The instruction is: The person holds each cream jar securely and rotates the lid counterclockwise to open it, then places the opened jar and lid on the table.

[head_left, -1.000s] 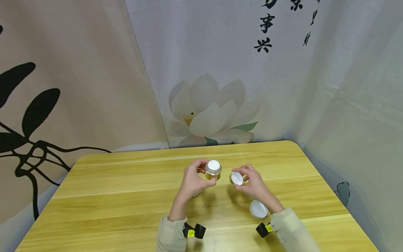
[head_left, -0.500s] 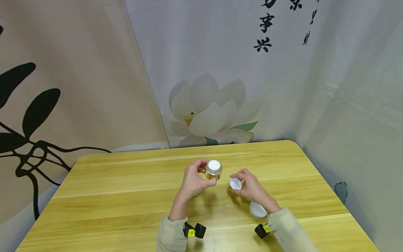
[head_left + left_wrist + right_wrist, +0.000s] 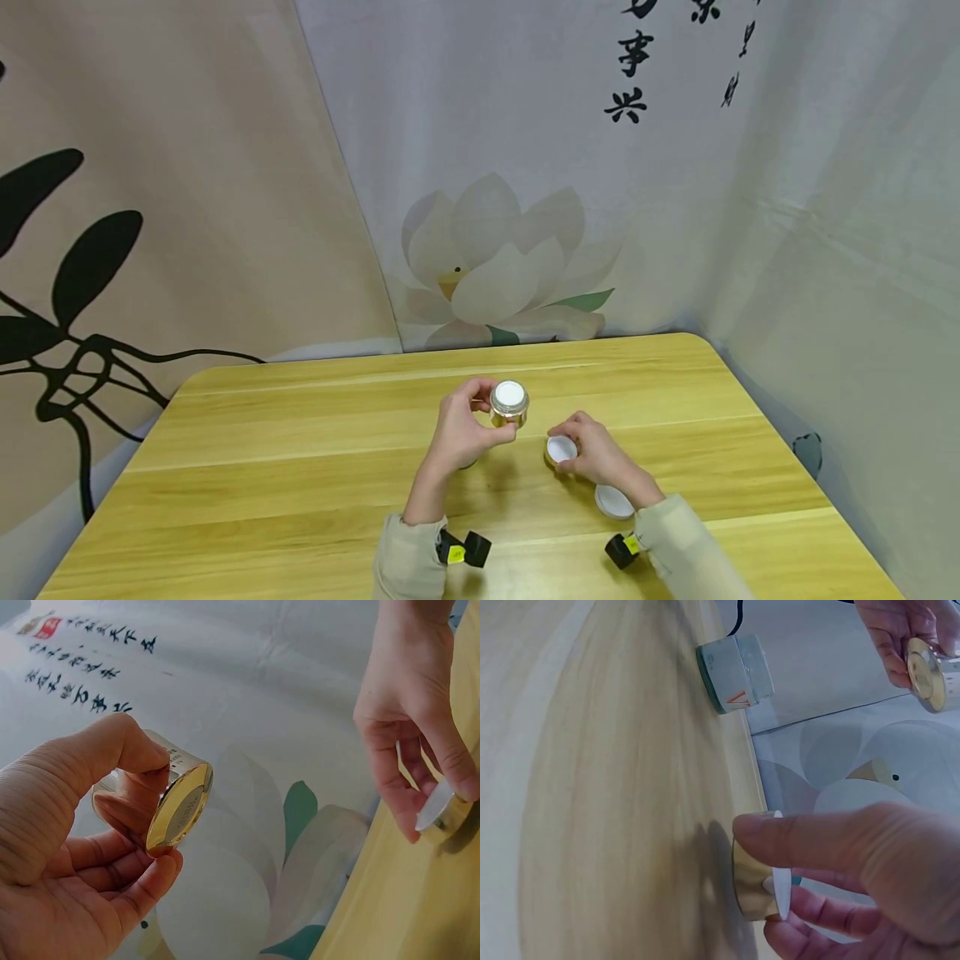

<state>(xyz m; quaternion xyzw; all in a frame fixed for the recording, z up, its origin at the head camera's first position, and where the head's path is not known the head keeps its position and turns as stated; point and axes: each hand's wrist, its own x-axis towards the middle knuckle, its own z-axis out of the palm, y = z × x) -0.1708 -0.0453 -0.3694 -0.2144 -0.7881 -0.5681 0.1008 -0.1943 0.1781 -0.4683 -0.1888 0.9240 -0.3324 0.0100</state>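
Observation:
My left hand (image 3: 461,432) grips a small shiny gold cosmetic jar (image 3: 510,406) between thumb and fingers, above the table. Its top, facing up in the head view, is white; its gold base (image 3: 181,806) shows in the left wrist view. Lower and to the right, my right hand (image 3: 603,454) pinches a gold jar lid (image 3: 754,881) by its rim, white inside (image 3: 562,449) facing up. The lid is close over the tabletop; whether it touches I cannot tell. Behind the right wrist lies a white round lid (image 3: 614,502), partly covered.
A clear glass jar (image 3: 735,673) with an orange mark stands on the wooden table (image 3: 300,467), mostly hidden behind the left hand in the head view. Printed curtains (image 3: 510,125) hang behind the table. A black camera sits on each wrist.
My right hand has lowered the gold lid toward the tabletop, turning its white inside upward. The left hand and its jar have stayed nearly still.

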